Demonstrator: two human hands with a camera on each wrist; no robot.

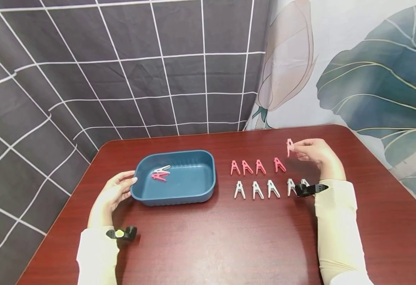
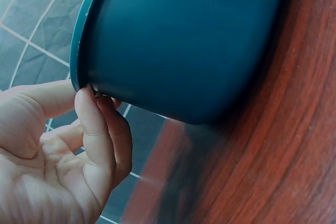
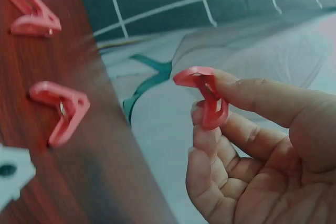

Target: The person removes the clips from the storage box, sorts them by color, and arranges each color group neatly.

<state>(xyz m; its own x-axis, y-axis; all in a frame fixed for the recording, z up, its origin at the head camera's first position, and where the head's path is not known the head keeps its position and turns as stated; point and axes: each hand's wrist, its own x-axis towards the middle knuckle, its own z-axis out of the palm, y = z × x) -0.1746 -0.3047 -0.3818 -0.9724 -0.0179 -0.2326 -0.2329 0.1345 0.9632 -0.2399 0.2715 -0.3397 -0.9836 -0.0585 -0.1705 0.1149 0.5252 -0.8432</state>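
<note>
My right hand point(image 1: 313, 152) pinches a pink clothespin point(image 3: 210, 95) between thumb and fingers, raised over the back right of the table. At the left, my left hand point(image 1: 113, 192) grips the rim of a blue plastic basin point(image 1: 179, 200), thumb and fingers at its edge in the left wrist view. Inside the basin lie a white clothespin point(image 1: 163, 169) and a pink clothespin point(image 1: 160, 176), close together. Between basin and right hand, several pink clothespins point(image 1: 247, 168) form a back row. Several white clothespins point(image 1: 257, 190) form a row in front, its right end partly covered by the wrist strap.
The reddish-brown wooden table point(image 1: 208, 245) carries everything. A dark grid-patterned cloth point(image 1: 179, 75) hangs behind and to the left, and a curtain with large leaves point(image 1: 372, 87) hangs at the right. Black camera straps point(image 1: 309, 190) sit around both wrists.
</note>
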